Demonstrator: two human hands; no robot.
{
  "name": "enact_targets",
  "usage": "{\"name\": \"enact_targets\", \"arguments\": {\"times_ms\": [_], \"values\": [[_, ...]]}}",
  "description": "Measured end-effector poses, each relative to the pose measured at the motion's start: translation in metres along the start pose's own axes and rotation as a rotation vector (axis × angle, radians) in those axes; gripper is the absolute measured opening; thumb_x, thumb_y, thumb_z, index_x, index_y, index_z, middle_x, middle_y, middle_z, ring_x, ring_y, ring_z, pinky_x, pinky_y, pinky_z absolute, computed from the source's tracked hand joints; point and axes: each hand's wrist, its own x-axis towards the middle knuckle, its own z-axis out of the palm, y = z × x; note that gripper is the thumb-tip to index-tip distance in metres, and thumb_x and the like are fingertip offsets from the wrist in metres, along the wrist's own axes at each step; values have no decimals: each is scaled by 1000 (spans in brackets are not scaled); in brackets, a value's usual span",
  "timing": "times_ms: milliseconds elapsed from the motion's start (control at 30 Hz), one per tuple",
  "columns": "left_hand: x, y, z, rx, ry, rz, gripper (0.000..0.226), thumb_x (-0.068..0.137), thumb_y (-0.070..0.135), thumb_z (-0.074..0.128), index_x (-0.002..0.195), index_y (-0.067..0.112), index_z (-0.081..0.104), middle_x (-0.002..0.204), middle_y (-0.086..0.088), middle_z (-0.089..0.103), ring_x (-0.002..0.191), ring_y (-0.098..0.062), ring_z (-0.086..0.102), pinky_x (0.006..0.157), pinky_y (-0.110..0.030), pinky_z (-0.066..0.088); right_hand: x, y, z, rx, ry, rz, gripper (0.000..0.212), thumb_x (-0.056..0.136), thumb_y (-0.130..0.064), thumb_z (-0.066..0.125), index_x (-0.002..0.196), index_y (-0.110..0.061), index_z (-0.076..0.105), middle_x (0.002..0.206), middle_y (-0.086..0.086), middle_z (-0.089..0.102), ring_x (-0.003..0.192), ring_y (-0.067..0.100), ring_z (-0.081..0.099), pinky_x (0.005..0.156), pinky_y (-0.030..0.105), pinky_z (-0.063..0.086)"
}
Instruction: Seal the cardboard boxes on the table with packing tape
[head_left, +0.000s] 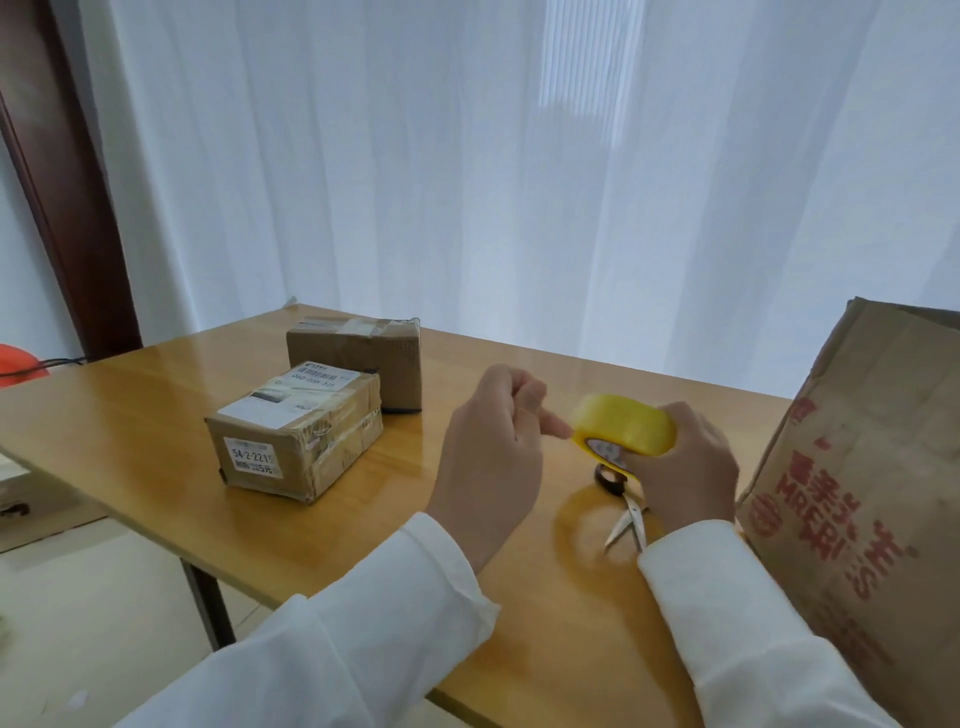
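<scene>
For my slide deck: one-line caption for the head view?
Right hand grips yellow tape roll; left hand picks at its edge.

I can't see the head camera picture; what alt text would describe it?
A person's right hand holds a yellow tape roll above a wooden table while the left hand picks at its edge. Scissors lie below, two small boxes sit left, and a big box stands right.
</scene>
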Motion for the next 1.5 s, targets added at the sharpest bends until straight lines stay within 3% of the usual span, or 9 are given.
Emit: {"name": "enact_targets", "arguments": {"times_ms": [167, 267, 367, 500, 833, 1033, 1133, 1333, 1500], "values": [[28, -25, -20, 28, -60, -169, 32, 97, 38, 47, 120, 16, 47, 108, 8, 60, 89, -2, 54, 63, -3, 40, -3, 3, -6, 32, 12, 5, 36, 61, -9, 83, 92, -8, 63, 83, -1, 52, 87, 30, 53, 71, 31, 35], [24, -38, -10, 104, -256, -207, 64, 92, 48, 50, 142, 13, 34, 129, 3, 52, 102, -4, 48, 84, -16, 38, -6, -4, 0, 48, 19, -92, 40, 57, -5, 85, 90, -8, 64, 82, -5, 51, 82, 21, 47, 71, 28, 32], [21, -44, 4, -29, -318, -317, 68, 92, 48, 50, 144, 8, 34, 139, -2, 48, 113, -7, 46, 91, -21, 36, -9, -9, 2, 51, 38, -195, 44, 50, 0, 87, 87, -6, 65, 79, -3, 54, 78, 19, 46, 70, 29, 34], [20, -43, 18, -288, -286, -482, 45, 91, 39, 58, 124, 9, 57, 118, -8, 64, 107, -19, 59, 95, -30, 44, -11, -10, 4, 21, 79, -355, 44, 47, -4, 91, 83, -6, 66, 76, 7, 61, 72, 27, 54, 65, 28, 37], [26, -42, 22, -268, -185, -589, 2, 87, 14, 67, 88, 14, 65, 76, 2, 56, 73, -12, 50, 76, -25, 44, -11, -5, 1, 16, 29, -355, 44, 49, -8, 91, 85, -8, 66, 78, 6, 61, 73, 21, 50, 66, 27, 36], [18, -18, 15, -122, -163, -239, 15, 88, 16, 62, 76, 24, 64, 69, 6, 58, 57, 0, 48, 55, -11, 39, -6, -10, -5, 15, -71, -142, 41, 61, -14, 85, 94, -11, 61, 81, -5, 50, 78, 21, 46, 66, 26, 28], [22, 0, 5, -212, -135, -222, 15, 88, 14, 62, 75, 22, 65, 64, 9, 56, 47, 6, 46, 49, -6, 36, -4, -20, -6, 92, -42, -97, 38, 63, -13, 82, 92, -11, 58, 77, -4, 48, 75, 21, 43, 64, 27, 27], [35, 33, -13, -83, -253, -149, 14, 85, 17, 64, 74, 25, 67, 66, 11, 60, 51, 5, 48, 52, -7, 38, -5, -31, 1, 40, -33, -105, 39, 66, -22, 82, 97, -12, 59, 84, -6, 49, 83, 18, 43, 69, 27, 28], [59, 28, -31, -16, -277, -267, 10, 89, 19, 62, 80, 21, 65, 79, 4, 59, 73, -8, 52, 74, -22, 46, -6, -39, -3, 142, -35, -7, 49, 65, -23, 82, 108, -19, 59, 88, -13, 44, 88, 10, 39, 77, 32, 43]]}}
